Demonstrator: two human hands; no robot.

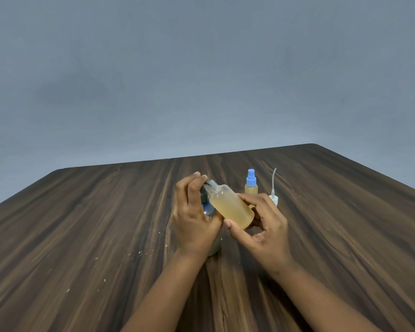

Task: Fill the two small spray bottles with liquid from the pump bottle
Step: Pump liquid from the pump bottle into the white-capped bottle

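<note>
Two hands meet over a dark wooden desk [106,212]: the left hand [193,219] has its grip curled round the head of the pump bottle [207,208]. The right hand [264,226] has its grip pinching an uncapped spray bottle [230,207], amber-filled and tilted, with its neck at the pump. Just behind stand a blue-capped spray bottle [251,182] and a white sprayer top [274,198].

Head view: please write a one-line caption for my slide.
The right hand tilts an open small bottle to the pump bottle in the left hand; a blue-capped bottle stands behind.
</note>
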